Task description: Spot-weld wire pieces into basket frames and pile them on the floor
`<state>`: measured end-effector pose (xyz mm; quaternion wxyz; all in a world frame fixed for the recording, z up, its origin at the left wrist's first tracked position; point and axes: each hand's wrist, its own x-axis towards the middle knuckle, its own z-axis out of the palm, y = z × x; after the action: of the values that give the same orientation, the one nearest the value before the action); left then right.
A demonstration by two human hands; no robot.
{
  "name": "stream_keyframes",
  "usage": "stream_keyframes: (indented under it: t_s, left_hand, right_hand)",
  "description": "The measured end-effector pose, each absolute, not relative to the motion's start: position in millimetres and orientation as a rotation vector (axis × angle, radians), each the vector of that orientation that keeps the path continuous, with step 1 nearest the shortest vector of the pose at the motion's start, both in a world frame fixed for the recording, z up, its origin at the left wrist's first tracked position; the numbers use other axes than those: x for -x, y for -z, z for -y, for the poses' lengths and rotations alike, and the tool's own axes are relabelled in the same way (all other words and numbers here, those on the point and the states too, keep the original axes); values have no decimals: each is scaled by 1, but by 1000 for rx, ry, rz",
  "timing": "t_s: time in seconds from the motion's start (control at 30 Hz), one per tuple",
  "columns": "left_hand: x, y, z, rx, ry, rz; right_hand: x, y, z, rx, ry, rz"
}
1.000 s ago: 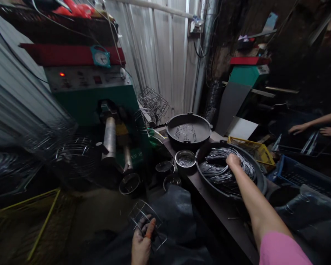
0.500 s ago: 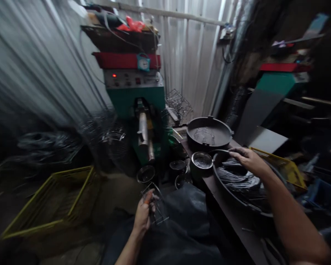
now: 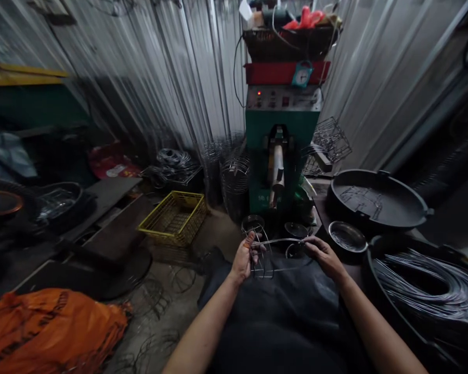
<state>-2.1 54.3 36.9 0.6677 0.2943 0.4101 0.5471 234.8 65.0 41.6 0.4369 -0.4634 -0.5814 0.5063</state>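
My left hand (image 3: 244, 257) grips a small wire frame (image 3: 263, 259) over my dark apron (image 3: 281, 317). My right hand (image 3: 324, 254) pinches a thin wire ring (image 3: 283, 241) and holds it against the top of that frame. Both hands are closed, close together in front of me. To my right a big black basin (image 3: 374, 259) holds a pile of several shiny wire rings (image 3: 425, 288). Straight ahead stands a green welding machine (image 3: 281, 140) with a metal electrode arm.
A second black basin (image 3: 378, 200) with a wire frame inside and a small metal bowl (image 3: 347, 238) sit on the right bench. A yellow crate (image 3: 175, 218) stands on the floor left of the machine. Wire baskets are stacked by the corrugated wall. An orange bag (image 3: 50, 327) lies lower left.
My right hand left the basin of wire rings and brought one ring across to the frame in my left hand. My head turned left, so the machine now sits centre.
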Motion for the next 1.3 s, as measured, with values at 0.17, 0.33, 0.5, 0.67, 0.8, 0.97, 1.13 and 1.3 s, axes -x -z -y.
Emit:
stream_keyframes:
  t_s: [0.17, 0.33, 0.5, 0.67, 0.8, 0.97, 1.13, 1.3]
  left_hand:
    - [7, -34, -49, -733, -1237, -995]
    - [5, -28, -43, -848, -1184, -1006]
    - [4, -22, -37, -910, -1151, -1078]
    - [-4, -18, -32, -998, -1098, -1080]
    - [-10, -10, -28, -1121, -1077, -1089]
    - [-7, -3, -23, -1248, -1059, -1120]
    - [0, -4, -23, -1188, -1045, -1131]
    - [8, -6, -25, -1117, -1046, -1105]
  right_hand:
    - [-235, -22, -65, 1177, -1170, 1531]
    - [-241, -9, -63, 1195, -1126, 1530]
    - [-242, -5, -62, 1242, -1198, 1585]
    - [-223, -12, -61, 1223, -1322, 1889]
    - [-211, -11, -64, 1185, -1408, 2062]
    - [-214, -8, -68, 1163, -1468, 2127]
    - [-215, -10, -70, 1192, -1401, 2117]
    - [-220, -20, -78, 1211, -1122, 2107]
